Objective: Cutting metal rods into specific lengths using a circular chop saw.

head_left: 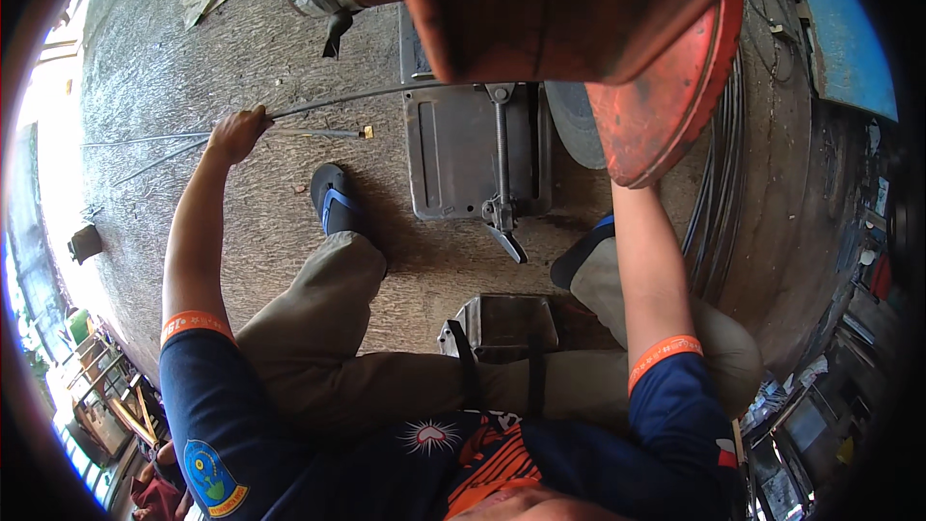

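Observation:
My left hand (237, 134) is closed around a long thin metal rod (347, 95), left of the cut-off saw. The rod runs right to the saw's grey metal base (439, 150), meeting the clamp with its threaded screw (501, 145). Above the base hangs the saw's worn red guard (666, 87), with part of the grey cutting disc (576, 121) beside it. My right forearm (651, 251) reaches up behind the guard, which hides my right hand. Whether the disc touches the rod cannot be seen.
Another rod (318, 132) with a yellowish tag lies on the rough brown floor (280, 251). Several long dark rods or cables (719, 174) lie at right. My slippered foot (335, 195) is left of the base. A metal stool-like seat (506, 318) is beneath me.

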Available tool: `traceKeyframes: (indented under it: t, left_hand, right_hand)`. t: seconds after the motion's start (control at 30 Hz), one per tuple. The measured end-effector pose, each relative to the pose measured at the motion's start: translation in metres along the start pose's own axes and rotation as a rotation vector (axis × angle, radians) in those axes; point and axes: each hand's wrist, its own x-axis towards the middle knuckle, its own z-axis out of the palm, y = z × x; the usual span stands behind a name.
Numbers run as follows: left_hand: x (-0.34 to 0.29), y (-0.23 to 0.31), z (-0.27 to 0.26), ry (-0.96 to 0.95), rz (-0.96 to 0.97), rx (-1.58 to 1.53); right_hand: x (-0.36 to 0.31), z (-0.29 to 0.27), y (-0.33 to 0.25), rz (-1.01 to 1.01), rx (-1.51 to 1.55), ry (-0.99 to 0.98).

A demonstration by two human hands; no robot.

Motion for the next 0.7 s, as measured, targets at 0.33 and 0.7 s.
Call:
traceKeyframes:
  t: [0.33,0.7]
  left_hand:
    - [0.047,-0.05,0.055,-0.026,0.004,-0.038]
    - [0.037,-0.104,0.085,0.218,0.144,-0.222]
  right_hand:
    - [-0.003,0.022,-0.01,0.013,-0.015,0.008]
    - [-0.002,0.037,-0.042,-0.232,-0.106,-0.01]
